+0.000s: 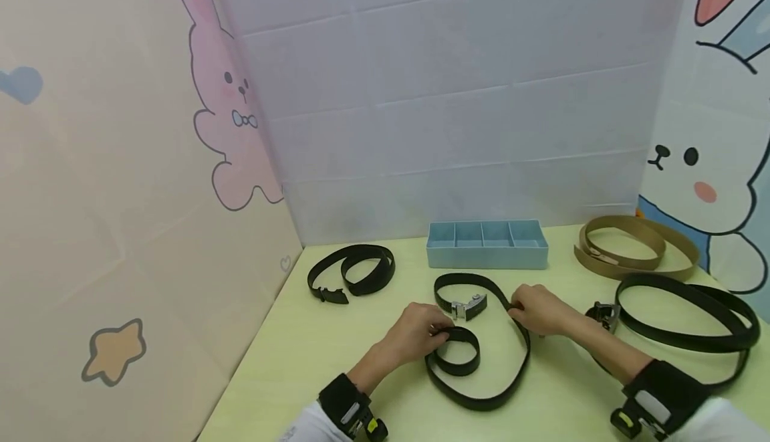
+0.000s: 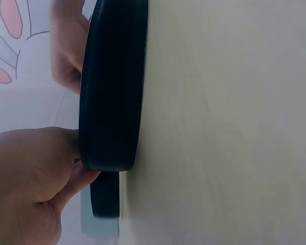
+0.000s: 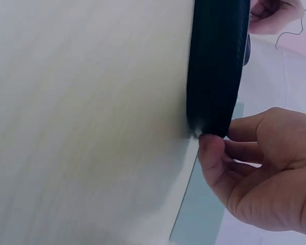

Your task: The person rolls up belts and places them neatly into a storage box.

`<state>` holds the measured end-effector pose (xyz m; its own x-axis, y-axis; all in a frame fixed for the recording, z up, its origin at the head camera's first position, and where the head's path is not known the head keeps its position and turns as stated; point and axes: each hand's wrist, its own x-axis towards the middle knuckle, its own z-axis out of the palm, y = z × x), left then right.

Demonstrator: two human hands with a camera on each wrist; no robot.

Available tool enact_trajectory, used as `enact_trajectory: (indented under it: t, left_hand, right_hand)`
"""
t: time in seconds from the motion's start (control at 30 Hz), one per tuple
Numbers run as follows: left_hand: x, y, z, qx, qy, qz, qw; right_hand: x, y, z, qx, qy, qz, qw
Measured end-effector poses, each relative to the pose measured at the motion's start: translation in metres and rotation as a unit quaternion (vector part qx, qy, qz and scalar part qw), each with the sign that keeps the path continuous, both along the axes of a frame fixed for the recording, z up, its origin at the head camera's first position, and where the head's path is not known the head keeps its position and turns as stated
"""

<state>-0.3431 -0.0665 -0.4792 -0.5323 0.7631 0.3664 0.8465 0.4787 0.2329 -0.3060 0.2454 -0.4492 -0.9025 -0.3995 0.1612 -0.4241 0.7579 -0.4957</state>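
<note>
A black leather belt (image 1: 481, 403) with a silver buckle (image 1: 460, 309) stands on its edge on the table, curved in a wide loop with a small coil at its inner end. My left hand (image 1: 415, 329) pinches that coil at its left side, thumb and fingers on the strap. On the opposite side, my right hand (image 1: 543, 309) pinches the strap at the upper right of the loop. The right wrist view shows the thumb and fingertips meeting at the band (image 3: 217, 66). In the left wrist view, the wide band (image 2: 115, 87) partly hides the left fingertips.
Behind the belt stands a light blue box (image 1: 487, 258) with several compartments. Another black belt (image 1: 373, 281) lies coiled at the back left. At the right are a tan belt (image 1: 682, 273) and a third black belt (image 1: 680, 343), whose buckle is beside the right forearm.
</note>
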Motion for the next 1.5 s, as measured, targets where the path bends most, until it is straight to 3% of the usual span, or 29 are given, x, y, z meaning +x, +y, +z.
enact_trajectory:
  t: [0.07,0.17,0.23,0.27,0.33,0.47,0.53,0.57,0.67,0.8,0.97,1.2,1.33,1.5]
  left_hand:
    - [0.002,0.007,0.000,-0.004,0.007,-0.008,0.9999]
    - [0.002,0.014,0.000,-0.018,0.021,-0.008,0.9996]
    - [0.003,0.017,0.000,-0.027,0.030,-0.004,0.9992]
    - [0.003,0.017,0.000,-0.029,0.033,-0.002,0.9990]
    - [0.003,0.018,-0.001,-0.027,0.033,0.000,0.9991]
    - [0.002,0.017,-0.001,-0.015,0.019,0.001,0.9997]
    - [0.002,0.017,-0.001,-0.014,0.014,0.000,0.9998]
    - [0.002,0.016,0.000,-0.015,0.013,0.000,0.9998]
    - [0.001,0.015,0.001,-0.010,0.013,0.000,0.9999]
    - [0.001,0.015,0.002,0.004,0.005,0.007,1.0000]
    - [0.002,0.016,0.001,0.010,0.000,0.013,0.9999]
    - [-0.002,0.011,0.007,0.037,0.020,0.031,0.9987]
    - [-0.008,0.006,0.010,0.004,0.029,0.047,0.9985]
    - [-0.010,-0.006,0.009,-0.050,0.008,0.038,0.9980]
  right_hand:
    - [-0.021,-0.005,-0.014,-0.008,0.037,0.034,0.9987]
    - [-0.069,-0.004,-0.059,-0.043,0.100,0.077,0.9911]
    - [-0.093,-0.003,-0.084,-0.060,0.126,0.091,0.9860]
    - [-0.094,-0.005,-0.084,-0.060,0.128,0.090,0.9859]
    - [-0.090,-0.011,-0.079,-0.054,0.116,0.066,0.9895]
    - [-0.041,-0.029,-0.027,-0.004,0.123,0.046,0.9914]
    - [-0.030,-0.032,-0.021,0.008,0.149,0.061,0.9870]
    - [-0.016,-0.038,-0.007,0.020,0.163,0.073,0.9837]
    - [-0.004,-0.048,0.001,0.034,0.168,0.119,0.9780]
    - [-0.001,-0.061,0.005,0.028,0.113,0.152,0.9815]
    - [-0.001,-0.071,0.001,0.006,0.072,0.141,0.9873]
    - [0.000,-0.072,0.000,0.015,0.098,0.130,0.9865]
    - [0.000,-0.071,0.002,0.035,0.116,0.118,0.9856]
    - [0.006,-0.063,0.001,0.090,0.148,0.087,0.9810]
